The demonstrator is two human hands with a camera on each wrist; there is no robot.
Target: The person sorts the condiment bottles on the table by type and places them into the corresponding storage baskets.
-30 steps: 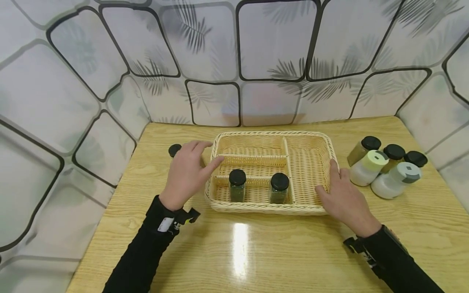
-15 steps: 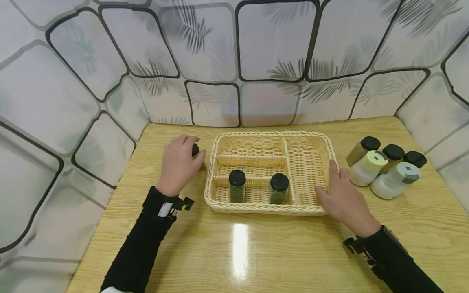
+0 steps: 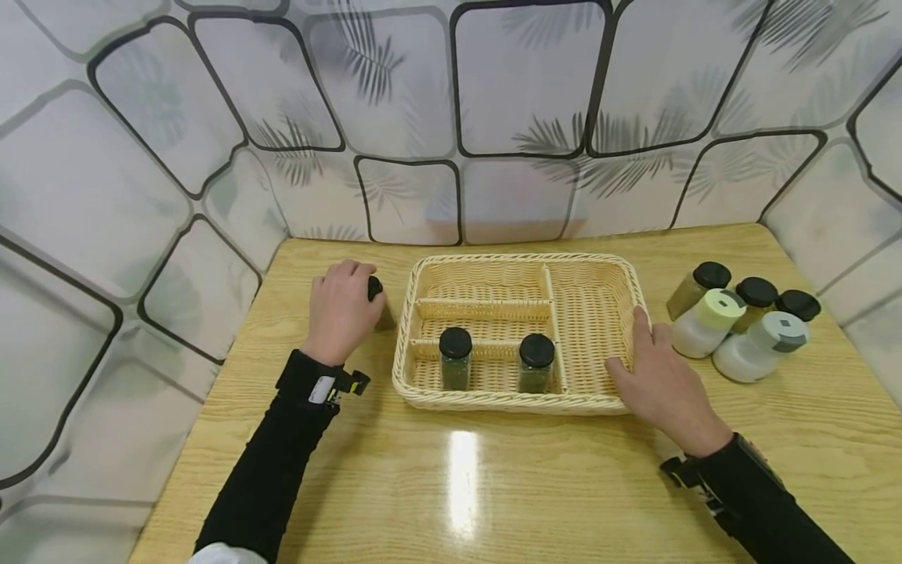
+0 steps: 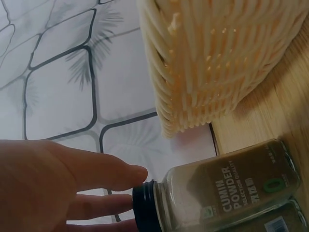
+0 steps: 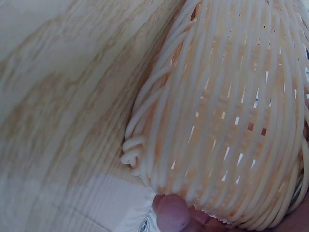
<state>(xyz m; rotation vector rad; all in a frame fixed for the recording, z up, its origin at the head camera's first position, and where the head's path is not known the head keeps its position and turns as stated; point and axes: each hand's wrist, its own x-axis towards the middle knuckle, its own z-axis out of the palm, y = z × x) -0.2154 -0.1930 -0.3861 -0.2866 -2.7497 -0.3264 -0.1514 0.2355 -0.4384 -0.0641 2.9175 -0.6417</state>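
Note:
My left hand (image 3: 343, 309) is at a jar of cumin powder (image 4: 231, 188) left of the basket. In the left wrist view the thumb and fingers pinch around its black cap (image 4: 146, 208); the jar stands on the table, and part of a second jar (image 4: 285, 220) shows beside it. My right hand (image 3: 665, 380) grips the right rim of a divided wicker basket (image 3: 507, 402), thumb inside and fingers outside. Fingertips (image 5: 174, 212) show under the wicker in the right wrist view. Two black-capped jars of green herbs (image 3: 456, 360) (image 3: 536, 364) stand in the basket's front compartment.
Right of the basket, black-capped jars (image 3: 687, 294) stand close together with a yellow-green-capped bottle (image 3: 705, 325) and a white bottle with a grey-marked cap (image 3: 754, 352). A patterned cloth screen (image 3: 521, 188) rises at the table's back edge and sides.
My left hand has moved left from the basket's left rim to the cumin powder jar, its thumb drawing in at the cap. My right hand and the basket have stayed put.

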